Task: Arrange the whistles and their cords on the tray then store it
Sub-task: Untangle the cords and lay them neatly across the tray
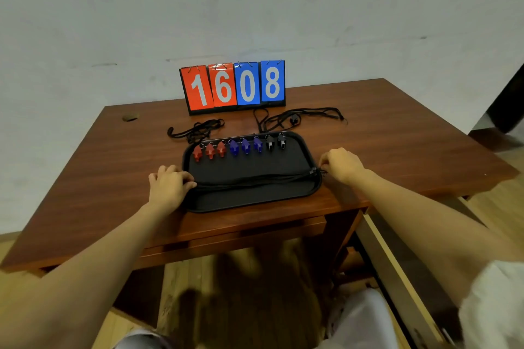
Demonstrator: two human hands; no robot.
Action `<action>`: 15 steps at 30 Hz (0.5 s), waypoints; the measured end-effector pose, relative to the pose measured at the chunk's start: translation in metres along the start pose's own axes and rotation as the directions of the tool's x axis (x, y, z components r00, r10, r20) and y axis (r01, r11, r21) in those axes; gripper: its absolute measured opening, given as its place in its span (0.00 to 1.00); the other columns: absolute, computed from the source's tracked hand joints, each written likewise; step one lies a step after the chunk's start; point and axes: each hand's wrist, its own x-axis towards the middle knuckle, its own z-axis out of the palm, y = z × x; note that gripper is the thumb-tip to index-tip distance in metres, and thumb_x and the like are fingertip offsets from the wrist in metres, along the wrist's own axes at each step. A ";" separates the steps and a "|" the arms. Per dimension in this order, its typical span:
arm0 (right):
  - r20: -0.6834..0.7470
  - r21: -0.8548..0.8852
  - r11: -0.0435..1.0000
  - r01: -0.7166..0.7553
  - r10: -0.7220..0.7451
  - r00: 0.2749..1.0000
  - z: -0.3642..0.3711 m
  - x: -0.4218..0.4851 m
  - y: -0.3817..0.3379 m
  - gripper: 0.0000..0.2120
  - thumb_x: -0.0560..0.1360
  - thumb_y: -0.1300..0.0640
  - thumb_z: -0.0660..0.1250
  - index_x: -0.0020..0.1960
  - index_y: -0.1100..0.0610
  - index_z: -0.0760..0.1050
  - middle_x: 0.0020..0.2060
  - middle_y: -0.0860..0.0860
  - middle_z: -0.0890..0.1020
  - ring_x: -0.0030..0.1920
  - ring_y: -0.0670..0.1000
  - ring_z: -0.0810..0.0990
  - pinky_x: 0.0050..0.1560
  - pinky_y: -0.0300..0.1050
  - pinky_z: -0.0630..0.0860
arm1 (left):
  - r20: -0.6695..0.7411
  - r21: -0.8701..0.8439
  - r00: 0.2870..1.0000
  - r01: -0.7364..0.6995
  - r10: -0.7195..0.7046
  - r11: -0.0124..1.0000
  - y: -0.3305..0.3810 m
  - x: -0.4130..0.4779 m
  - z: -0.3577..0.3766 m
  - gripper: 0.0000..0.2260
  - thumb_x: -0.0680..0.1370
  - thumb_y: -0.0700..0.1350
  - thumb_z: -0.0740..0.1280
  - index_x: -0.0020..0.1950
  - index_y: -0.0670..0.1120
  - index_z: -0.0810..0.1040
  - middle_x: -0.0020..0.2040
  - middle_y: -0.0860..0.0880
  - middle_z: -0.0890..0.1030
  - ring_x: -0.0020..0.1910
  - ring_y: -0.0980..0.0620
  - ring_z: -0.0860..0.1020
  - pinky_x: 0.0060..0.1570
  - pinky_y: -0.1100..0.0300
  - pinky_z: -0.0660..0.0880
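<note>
While the cord bundle lies stretched left to right across the front of the tray, the left hand pinches its left end and the right hand pinches its right end at the tray's rim.

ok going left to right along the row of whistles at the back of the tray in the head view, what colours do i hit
Three red whistles → three blue whistles → two black whistles, all in one row on the black tray.
</note>
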 end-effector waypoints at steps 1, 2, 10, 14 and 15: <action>-0.007 -0.001 1.000 0.002 -0.002 1.000 0.000 0.000 0.000 0.11 0.79 0.60 0.60 0.55 0.55 0.80 0.52 0.55 0.83 0.50 0.58 0.80 0.46 0.50 0.76 | -0.010 0.017 1.000 -0.006 0.006 1.000 0.001 -0.001 0.000 0.11 0.78 0.53 0.63 0.56 0.53 0.80 0.60 0.48 0.74 0.64 0.44 0.64 0.61 0.48 0.60; -0.013 -0.005 1.000 0.006 -0.006 1.000 0.000 -0.001 0.000 0.12 0.78 0.60 0.60 0.55 0.55 0.80 0.52 0.55 0.82 0.50 0.58 0.80 0.46 0.50 0.77 | -0.016 0.037 1.000 -0.018 0.018 0.999 0.003 -0.002 0.001 0.11 0.78 0.54 0.63 0.56 0.54 0.80 0.62 0.49 0.73 0.65 0.45 0.63 0.61 0.47 0.58; -0.031 -0.098 0.968 0.230 -0.234 0.972 -0.003 -0.006 -0.016 0.15 0.78 0.58 0.59 0.63 0.55 0.74 0.57 0.56 0.75 0.61 0.58 0.70 0.57 0.51 0.70 | -0.020 0.191 0.983 -0.176 0.183 0.966 0.024 -0.011 0.006 0.15 0.79 0.53 0.62 0.64 0.52 0.75 0.65 0.49 0.73 0.69 0.45 0.62 0.66 0.43 0.51; 0.070 -0.184 0.934 0.307 -0.299 0.952 0.004 -0.006 -0.027 0.15 0.79 0.57 0.59 0.64 0.53 0.74 0.60 0.54 0.76 0.62 0.57 0.71 0.59 0.51 0.70 | 0.011 0.248 0.965 -0.257 0.263 0.934 0.032 -0.014 0.009 0.14 0.79 0.54 0.61 0.62 0.52 0.77 0.62 0.50 0.76 0.65 0.47 0.67 0.63 0.47 0.51; 0.093 -0.209 0.928 0.309 -0.296 0.951 0.007 -0.005 -0.029 0.15 0.79 0.57 0.60 0.64 0.53 0.74 0.60 0.54 0.75 0.62 0.57 0.71 0.58 0.51 0.70 | 0.013 0.258 0.962 -0.268 0.274 0.928 0.033 -0.015 0.010 0.14 0.79 0.54 0.61 0.61 0.52 0.78 0.61 0.51 0.76 0.64 0.47 0.68 0.62 0.48 0.51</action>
